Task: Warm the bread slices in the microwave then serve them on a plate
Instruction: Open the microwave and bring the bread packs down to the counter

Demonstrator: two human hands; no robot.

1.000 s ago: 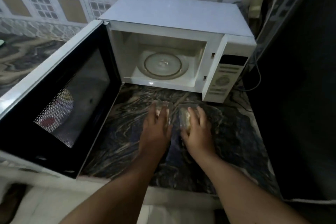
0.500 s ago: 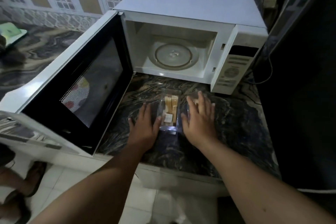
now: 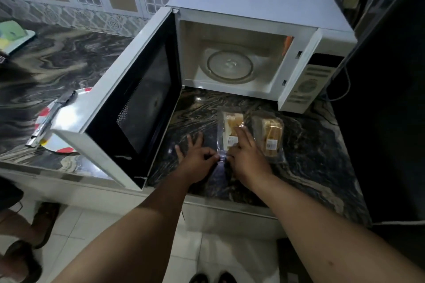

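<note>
Two clear plastic packs of bread slices lie on the dark marble counter in front of the white microwave point(image 3: 257, 0). My left hand point(image 3: 197, 156) and my right hand point(image 3: 247, 156) both pinch the near end of the left bread pack point(image 3: 231, 125). The right bread pack point(image 3: 271, 135) lies untouched just right of my right hand. The microwave door point(image 3: 135, 99) stands wide open to the left, and the glass turntable point(image 3: 230, 66) inside is bare. A red-and-white plate point(image 3: 62, 122) sits left of the door with metal tongs point(image 3: 51, 119) lying across it.
A dark tall appliance point(image 3: 391, 99) stands close on the right. A power cable point(image 3: 342, 89) hangs beside the microwave's control panel. A green-yellow item point(image 3: 11, 37) rests at the far left of the counter. Someone's feet in sandals point(image 3: 27, 243) stand on the tiled floor at lower left.
My hands have moved from lying flat beside the packs to pinching the near end of the left pack. The view has shifted, and the plate with tongs now shows.
</note>
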